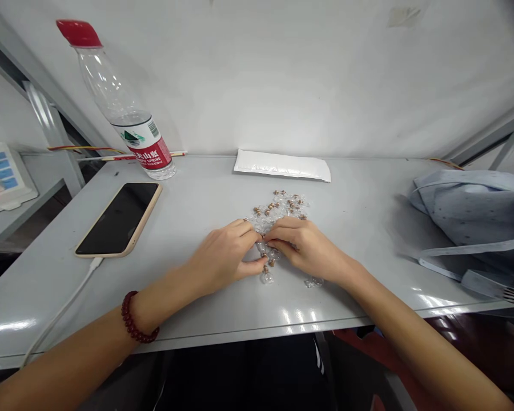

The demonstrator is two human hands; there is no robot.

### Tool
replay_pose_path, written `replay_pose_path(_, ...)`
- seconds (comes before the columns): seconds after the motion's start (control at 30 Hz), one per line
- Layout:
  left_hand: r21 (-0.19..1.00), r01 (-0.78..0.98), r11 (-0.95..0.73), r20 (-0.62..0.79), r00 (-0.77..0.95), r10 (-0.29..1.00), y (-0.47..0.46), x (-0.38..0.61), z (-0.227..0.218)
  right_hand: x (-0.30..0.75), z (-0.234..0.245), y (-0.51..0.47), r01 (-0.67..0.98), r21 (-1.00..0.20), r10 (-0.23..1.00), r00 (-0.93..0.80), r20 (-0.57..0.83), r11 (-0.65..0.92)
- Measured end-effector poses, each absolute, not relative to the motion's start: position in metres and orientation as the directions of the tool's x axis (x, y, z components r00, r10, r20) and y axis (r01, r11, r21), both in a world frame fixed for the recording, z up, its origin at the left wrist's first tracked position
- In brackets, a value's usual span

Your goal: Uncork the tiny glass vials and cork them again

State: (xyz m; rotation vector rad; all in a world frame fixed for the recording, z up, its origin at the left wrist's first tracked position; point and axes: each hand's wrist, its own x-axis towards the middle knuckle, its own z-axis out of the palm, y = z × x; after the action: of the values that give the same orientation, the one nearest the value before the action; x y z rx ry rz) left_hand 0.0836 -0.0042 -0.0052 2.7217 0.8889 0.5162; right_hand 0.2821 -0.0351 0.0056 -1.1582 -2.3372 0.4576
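A heap of small clear glass bulbs with brown caps [282,205] lies on the grey table [205,217]. My left hand [225,254] and my right hand [306,245] meet just in front of the heap, fingertips pinched together on a small bulb between them. Two more loose bulbs [266,278] lie near the front of my hands. A dark red bead bracelet [133,325] is on my left wrist.
A phone [119,218] on a white cable lies at the left, a tilted water bottle [124,108] with a red cap behind it. A white padded envelope [282,165] lies at the back. Blue cloth [471,211] is heaped at the right.
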Motion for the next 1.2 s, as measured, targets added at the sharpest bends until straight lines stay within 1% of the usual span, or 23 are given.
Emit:
replay_pose_path(0.23,0.275,0.511,-0.815,0.276,0.77,0.576,-0.003,0.087,-0.003,0.282,0.009,-0.037,0.607,-0.506,0.783,-0.551,0.287,0.613)
replay_pose_path(0.5,0.272,0.49,-0.828,0.304,0.773,0.557,-0.003,0.088,-0.004,0.283,0.007,-0.037,0.636,-0.496,0.799,-0.544,0.255,0.591)
replay_pose_path(0.67,0.28,0.489,-0.826,0.297,0.774,0.559,-0.002,0.088,-0.002,0.284,0.009,-0.037,0.617,-0.501,0.787,-0.554,0.271,0.607)
replay_pose_path(0.73,0.285,0.504,-0.815,0.277,0.771,0.573,-0.003,0.088,-0.001,0.284,0.013,-0.038,0.604,-0.538,0.801,-0.523,0.29,0.589)
replay_pose_path(0.83,0.326,0.537,-0.778,0.233,0.752,0.617,-0.004,0.086,0.001,0.288,0.024,-0.042,0.576,-0.667,0.877,-0.381,0.294,0.473)
replay_pose_path(0.9,0.367,0.551,-0.749,0.198,0.741,0.642,-0.005,0.083,0.005,0.294,0.032,-0.045,0.549,-0.745,0.921,-0.3,0.248,0.379)
replay_pose_path(0.93,0.39,0.553,-0.736,0.179,0.738,0.65,-0.005,0.081,0.007,0.299,0.037,-0.047,0.541,-0.768,0.933,-0.292,0.211,0.343)
replay_pose_path(1.03,0.484,0.57,-0.664,0.11,0.713,0.692,-0.003,0.07,0.02,0.317,0.048,-0.052,0.547,-0.791,0.927,-0.37,0.067,0.275)
replay_pose_path(1.1,0.57,0.601,-0.561,0.002,0.682,0.732,-0.001,0.06,0.029,0.329,0.053,-0.055,0.59,-0.77,0.913,-0.407,-0.023,0.244)
replay_pose_path(1.17,0.635,0.611,-0.473,-0.181,0.713,0.678,0.0,0.051,0.036,0.337,0.056,-0.057,0.635,-0.735,0.87,-0.476,-0.131,0.237)
replay_pose_path(1.2,0.649,0.61,-0.454,-0.244,0.733,0.635,0.0,0.048,0.038,0.339,0.056,-0.058,0.659,-0.715,0.84,-0.508,-0.191,0.236)
